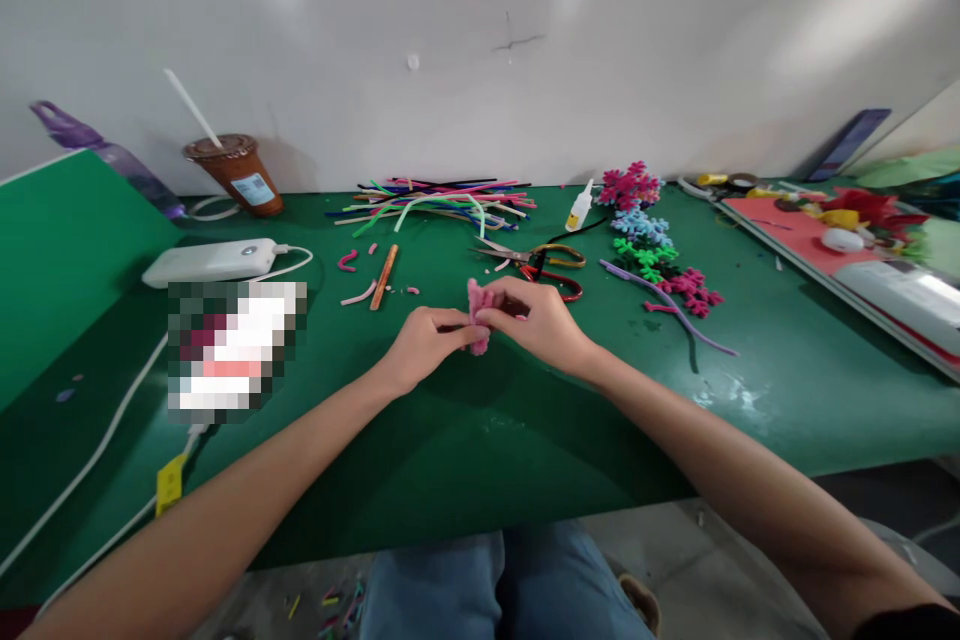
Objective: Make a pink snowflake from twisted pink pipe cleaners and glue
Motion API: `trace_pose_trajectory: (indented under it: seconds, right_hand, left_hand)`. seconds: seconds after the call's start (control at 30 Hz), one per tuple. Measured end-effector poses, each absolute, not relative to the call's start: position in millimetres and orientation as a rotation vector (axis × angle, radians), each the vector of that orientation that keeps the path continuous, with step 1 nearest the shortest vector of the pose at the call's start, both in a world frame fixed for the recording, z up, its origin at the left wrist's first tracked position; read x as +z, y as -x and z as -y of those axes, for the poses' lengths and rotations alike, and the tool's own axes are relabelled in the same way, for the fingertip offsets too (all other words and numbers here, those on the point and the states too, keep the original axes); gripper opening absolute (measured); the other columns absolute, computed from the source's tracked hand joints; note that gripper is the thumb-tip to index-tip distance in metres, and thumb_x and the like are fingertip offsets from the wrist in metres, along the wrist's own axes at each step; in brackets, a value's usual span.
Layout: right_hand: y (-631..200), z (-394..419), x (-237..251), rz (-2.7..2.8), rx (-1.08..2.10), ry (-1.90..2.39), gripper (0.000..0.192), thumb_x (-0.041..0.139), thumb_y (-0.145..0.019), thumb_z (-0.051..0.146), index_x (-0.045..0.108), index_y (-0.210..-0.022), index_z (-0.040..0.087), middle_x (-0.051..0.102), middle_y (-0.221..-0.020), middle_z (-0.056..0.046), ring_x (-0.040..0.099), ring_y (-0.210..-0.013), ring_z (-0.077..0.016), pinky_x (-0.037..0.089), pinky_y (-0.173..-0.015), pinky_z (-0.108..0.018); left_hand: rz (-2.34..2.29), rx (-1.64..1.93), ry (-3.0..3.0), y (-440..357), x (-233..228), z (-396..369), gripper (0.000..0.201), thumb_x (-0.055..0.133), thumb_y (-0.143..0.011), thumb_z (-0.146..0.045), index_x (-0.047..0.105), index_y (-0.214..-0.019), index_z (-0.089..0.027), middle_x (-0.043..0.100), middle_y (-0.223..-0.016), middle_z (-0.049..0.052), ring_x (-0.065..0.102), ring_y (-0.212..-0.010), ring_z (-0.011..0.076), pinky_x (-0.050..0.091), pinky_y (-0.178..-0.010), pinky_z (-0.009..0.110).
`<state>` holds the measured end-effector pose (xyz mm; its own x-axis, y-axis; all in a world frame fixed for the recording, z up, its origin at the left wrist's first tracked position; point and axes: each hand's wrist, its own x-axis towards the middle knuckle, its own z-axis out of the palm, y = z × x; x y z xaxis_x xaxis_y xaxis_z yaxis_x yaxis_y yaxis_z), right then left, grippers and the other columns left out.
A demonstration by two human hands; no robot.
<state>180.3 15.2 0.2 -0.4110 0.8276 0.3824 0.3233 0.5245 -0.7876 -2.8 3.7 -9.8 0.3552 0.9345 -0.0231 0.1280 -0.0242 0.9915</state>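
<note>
Where the green table (465, 460) meets the wall at far left, a purple bottle (112, 155) lies tilted beside a brown drink cup (238, 172) with a white straw, and just in front of them a white power bank (210, 262) trails a white cable (90, 460) down the table's left edge. Further in, short pink scraps (349, 260) and an orange stick (384, 277) lie near a loose heap of coloured pipe cleaners (435, 200) by the wall. At the middle of the table the left hand (424, 345) and the right hand (540, 320) meet, each with fingertips pressed together and pinching the pink fuzzy piece (478, 315), which sits between them just above the cloth. Just behind the right hand lie scissors (536, 255) and a small white glue bottle (579, 208). To the right of these sit fuzzy flower shapes (645, 230) in pink, blue and green, a purple pipe cleaner (667, 305), and at far right a red tray (810, 235) with small bits on it
</note>
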Motion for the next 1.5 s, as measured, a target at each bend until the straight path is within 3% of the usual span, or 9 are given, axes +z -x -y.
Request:
trace_pose_trajectory:
  seconds: [0.13, 0.27, 0.43, 0.63, 0.87, 1.03, 1.17, 1.37, 1.5]
  right_hand:
    - [-186.0, -16.2, -2.0, 2.02, 0.465, 0.891, 0.032, 0.057, -0.087, 0.034, 0.054, -0.115, 0.019, 0.065, -0.082, -0.003, 0.058, -0.07, -0.0137, 0.048, -0.067, -0.027]
    - [-188.7, -14.3, -4.7, 2.256, 0.041, 0.701, 0.039, 0.06, -0.085, 0.038, 0.054, -0.119, 0.019, 0.066, -0.098, -0.009, 0.059, -0.089, -0.0212, 0.049, -0.078, -0.034]
    - [-185.5, -8.9, -1.6, 2.384, -0.209, 0.624, 0.023, 0.05, -0.092, 0.031, 0.061, -0.108, 0.017, 0.066, -0.099, -0.01, 0.058, -0.086, -0.021, 0.05, -0.072, -0.035]
    - [-183.8, -7.0, -1.9, 2.409, -0.146, 0.693, 0.022, 0.044, -0.095, 0.027, 0.064, -0.098, 0.019, 0.066, -0.095, -0.009, 0.058, -0.084, -0.02, 0.049, -0.07, -0.035]
    - [-198.4, -25.3, -2.3, 2.355, 0.03, 0.744, 0.025, 0.052, -0.091, 0.036, 0.062, -0.103, 0.017, 0.067, -0.092, -0.008, 0.059, -0.084, -0.0187, 0.045, -0.072, -0.031]
    - [-213.7, -43.3, -2.3, 2.439, 0.145, 1.238, 0.026, 0.054, -0.087, 0.041, 0.063, -0.08, 0.018, 0.065, -0.083, -0.005, 0.058, -0.073, -0.0166, 0.035, -0.057, -0.026]
    - [-215.8, -44.9, -4.4, 2.575, 0.226, 1.311, 0.021, 0.062, -0.082, 0.037, 0.06, -0.072, 0.019, 0.064, -0.081, -0.004, 0.057, -0.071, -0.0161, 0.03, -0.053, -0.025]
    - [-210.0, -39.5, 2.6, 2.478, 0.195, 1.414, 0.016, 0.049, -0.09, 0.026, 0.06, -0.083, 0.018, 0.064, -0.071, -0.005, 0.056, -0.061, -0.0161, 0.027, -0.051, -0.026]
    - [-209.4, -39.8, 8.0, 2.371, 0.183, 1.409, 0.016, 0.045, -0.093, 0.025, 0.059, -0.092, 0.017, 0.066, -0.079, -0.005, 0.057, -0.064, -0.0162, 0.031, -0.055, -0.026]
  left_hand:
    - [-0.958, 0.94, -1.15, 5.5, -10.7, -10.1, 0.019, 0.067, -0.079, -0.033, 0.072, -0.08, -0.015, 0.071, -0.077, 0.005, 0.063, -0.072, 0.0143, 0.052, -0.077, 0.029]
    - [-0.922, 0.982, -0.988, 6.6, -10.7, -11.9, 0.02, 0.059, -0.084, -0.036, 0.07, -0.084, -0.019, 0.069, -0.08, 0.003, 0.063, -0.071, 0.0109, 0.054, -0.076, 0.026]
    - [-0.877, 0.977, -0.899, 3.0, -13.2, -6.4, 0.018, 0.061, -0.083, -0.035, 0.07, -0.087, -0.019, 0.067, -0.081, 0.002, 0.063, -0.074, 0.0099, 0.054, -0.074, 0.022]
    - [-0.884, 0.987, -0.898, 2.0, -11.2, -4.8, 0.019, 0.065, -0.08, -0.035, 0.072, -0.087, -0.019, 0.069, -0.083, 0.003, 0.064, -0.076, 0.011, 0.054, -0.077, 0.025]
    - [-0.965, 1.085, -1.085, 7.5, -2.9, -10.6, 0.016, 0.07, -0.075, -0.031, 0.072, -0.076, -0.015, 0.071, -0.083, 0.006, 0.064, -0.077, 0.0154, 0.052, -0.081, 0.032]
    - [-1.115, 1.093, -1.553, 11.2, -5.2, -11.7, 0.021, 0.063, -0.081, -0.034, 0.071, -0.075, -0.016, 0.073, -0.081, 0.006, 0.067, -0.084, 0.0209, 0.051, -0.086, 0.036]
    - [-1.158, 0.968, -1.752, 8.1, -9.5, -5.4, 0.025, 0.062, -0.082, -0.039, 0.073, -0.079, -0.017, 0.074, -0.085, 0.005, 0.068, -0.085, 0.0218, 0.051, -0.085, 0.034]
    - [-1.191, 0.913, -1.819, 3.9, -14.2, -0.8, 0.025, 0.063, -0.081, -0.04, 0.073, -0.09, -0.019, 0.074, -0.091, 0.005, 0.068, -0.086, 0.0212, 0.052, -0.084, 0.033]
    - [-1.15, 0.994, -1.831, 4.4, -12.8, -1.3, 0.021, 0.062, -0.082, -0.038, 0.074, -0.086, -0.021, 0.071, -0.102, 0.005, 0.064, -0.098, 0.0207, 0.052, -0.084, 0.031]
